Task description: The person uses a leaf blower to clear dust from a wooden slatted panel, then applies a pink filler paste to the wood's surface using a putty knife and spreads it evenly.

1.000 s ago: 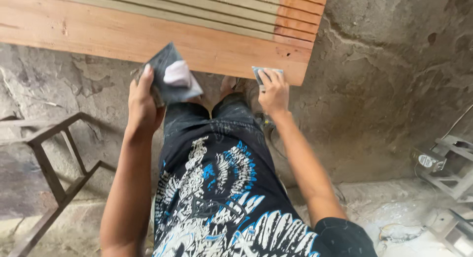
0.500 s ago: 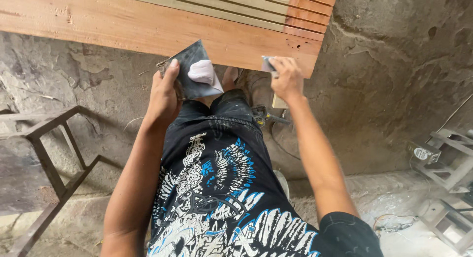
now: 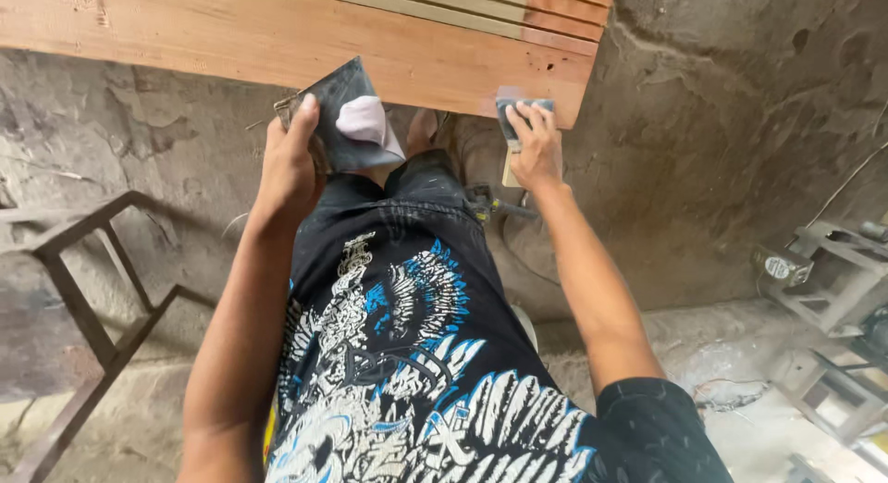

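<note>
A wide reddish wooden panel [image 3: 231, 34] with slats [image 3: 462, 2] along its far part lies across the top of the view. My left hand [image 3: 289, 164] grips a dark flat board [image 3: 344, 113] that carries a lump of pale pinkish putty [image 3: 363, 120], held just below the panel's near edge. My right hand [image 3: 535, 148] holds a small putty knife [image 3: 511, 113] with a pale handle, its blade pressed against the panel's near edge close to the right corner.
A dark metal frame [image 3: 92, 298] stands at the left on the rough concrete floor. Grey metal stands and a small machine [image 3: 814, 270] sit at the right. A cable [image 3: 490, 205] lies on the floor between my legs and the wall.
The view has shifted so the panel sits lower and nearer. My right hand has moved up, bringing the putty knife onto the panel's edge. My left hand still holds the board.
</note>
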